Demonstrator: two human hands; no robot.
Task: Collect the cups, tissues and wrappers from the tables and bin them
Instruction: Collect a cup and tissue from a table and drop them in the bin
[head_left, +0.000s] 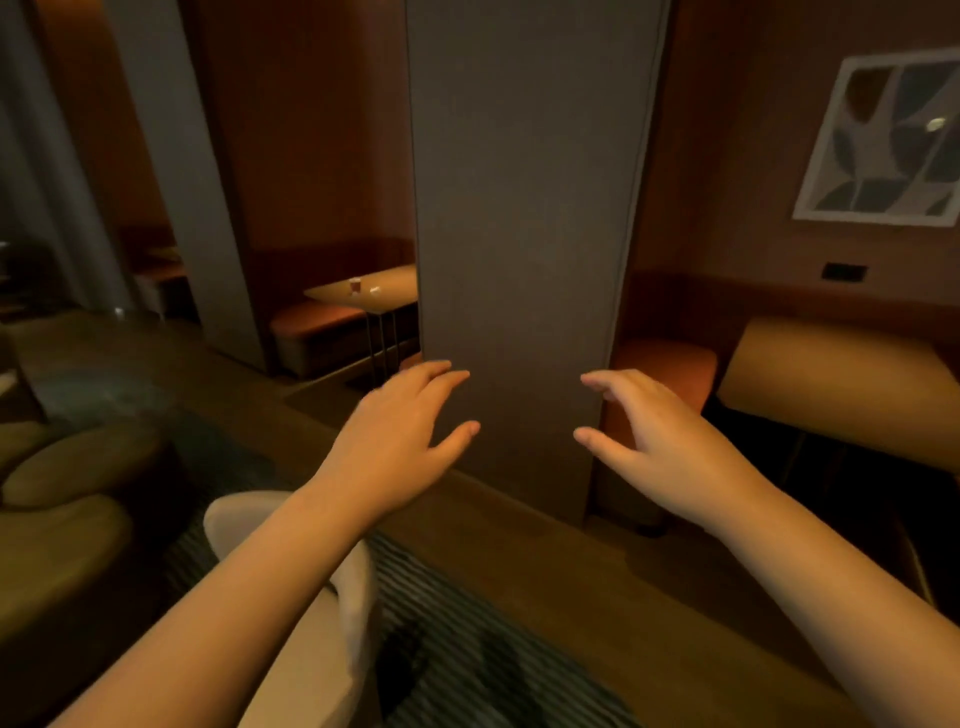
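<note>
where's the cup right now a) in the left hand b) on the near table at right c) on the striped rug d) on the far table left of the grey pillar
d: the cup stands on the far table left of the grey pillar, while the left hand and right hand hold nothing.

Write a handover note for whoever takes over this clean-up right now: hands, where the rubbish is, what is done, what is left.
Left hand: open, holds nothing.
Right hand: open, holds nothing. Both are held out in front of the grey partition.
Far table, left of the partition: a small cup and a small white item, perhaps a tissue; too small to tell.
Near table, right: nothing shows on the visible part.
Bin: not in view.
Done: cannot tell.
Left: collect the far table's things, find the bin.
</note>
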